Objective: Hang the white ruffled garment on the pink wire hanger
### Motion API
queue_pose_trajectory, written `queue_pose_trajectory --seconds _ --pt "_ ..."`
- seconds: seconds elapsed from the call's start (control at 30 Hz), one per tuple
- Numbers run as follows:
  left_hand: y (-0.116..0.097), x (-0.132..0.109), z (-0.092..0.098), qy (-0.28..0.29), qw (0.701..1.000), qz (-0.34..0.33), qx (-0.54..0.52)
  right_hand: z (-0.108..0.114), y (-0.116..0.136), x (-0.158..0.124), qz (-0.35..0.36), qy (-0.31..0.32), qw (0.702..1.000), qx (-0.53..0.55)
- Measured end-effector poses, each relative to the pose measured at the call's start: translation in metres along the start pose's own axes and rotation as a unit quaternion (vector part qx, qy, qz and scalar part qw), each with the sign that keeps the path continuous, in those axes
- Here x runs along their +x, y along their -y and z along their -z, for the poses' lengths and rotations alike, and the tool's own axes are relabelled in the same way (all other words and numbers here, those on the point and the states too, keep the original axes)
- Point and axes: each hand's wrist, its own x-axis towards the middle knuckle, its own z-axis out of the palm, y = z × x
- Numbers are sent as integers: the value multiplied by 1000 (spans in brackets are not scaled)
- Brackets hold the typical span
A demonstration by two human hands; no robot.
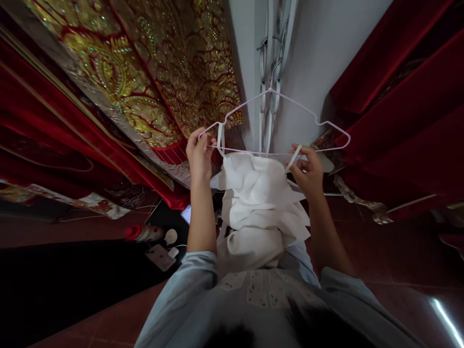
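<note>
White garment (253,193) hangs btwn both hands, just below/behind the pink hanger's (270,90) bottom bar. L hand (199,154) pinches hanger's L end, w/ L strap (220,137) looped over the wire just beside; R hand (306,165) has fingers closed on R strap (294,157), which isn't over hanger's R shoulder. Cloth prob. light, soft, floppy, so best taken by straps, near where they join. Hanger looks thin, stiff, smooth; straps may slip, hold it at the ends. Edges: gold cloth (181,72) tight on L, red cloth (395,130) near hanger's R tip; more room low on R, over the floor (398,256)
</note>
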Motion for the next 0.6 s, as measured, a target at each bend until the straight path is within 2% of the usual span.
queue_pose_trajectory --seconds 0.1,0.2,0.27,0.37,0.4,0.43,0.5,0.6 --pt "10 -28 -8 -5 993 79 -93 -4 3 -5 -6 21 1000 -1" --pt "10 -49 -21 -3 991 77 -106 -2 1 -6 3 29 999 -21" --pt "5 -54 -26 -5 993 59 -104 8 -8 1 14 -30 999 -44" --pt "-3 -55 -30 -13 994 38 -102 33 -30 26 1 -202 978 -49" --pt "-5 -55 -31 -17 994 34 -102 43 -36 36 -15 -243 969 -44" --pt "-6 -56 -33 -22 994 32 -102 51 -41 46 -26 -251 967 -43" --pt "-6 -58 -36 -35 994 32 -98 63 -41 63 -30 -192 980 -36" --pt "-1 -61 -41 -57 993 20 -100 67 -21 79 -11 -74 995 -65"
